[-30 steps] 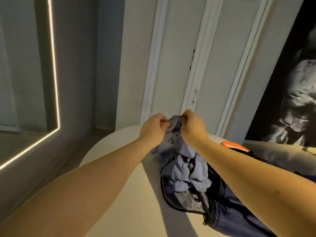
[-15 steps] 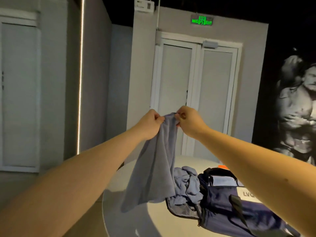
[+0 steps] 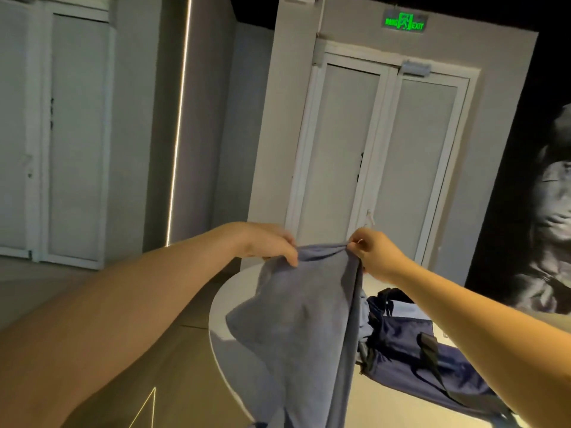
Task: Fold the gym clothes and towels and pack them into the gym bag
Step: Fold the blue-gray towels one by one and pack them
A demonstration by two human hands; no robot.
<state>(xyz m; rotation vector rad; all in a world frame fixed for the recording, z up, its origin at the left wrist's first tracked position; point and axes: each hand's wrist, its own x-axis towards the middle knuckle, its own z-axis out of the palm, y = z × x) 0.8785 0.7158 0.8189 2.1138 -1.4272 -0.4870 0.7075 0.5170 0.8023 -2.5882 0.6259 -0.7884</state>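
A blue-grey towel hangs in the air over the round white table, lifted clear of it. My left hand pinches its top edge on the left. My right hand pinches the top edge on the right, so the edge stretches between both hands. Behind the towel, on the table's right side, lies the navy gym bag with black straps. A bit of another blue cloth shows at the bag's open end, mostly hidden by the towel.
White double doors under a green exit sign stand straight ahead beyond the table. A lit strip runs down the wall at left. A dark mural wall closes the right side. Brown floor lies left of the table.
My hands have moved apart, spreading the towel's top edge wider. The towel has come fully off the pile by the bag and hangs free. The view has shifted.
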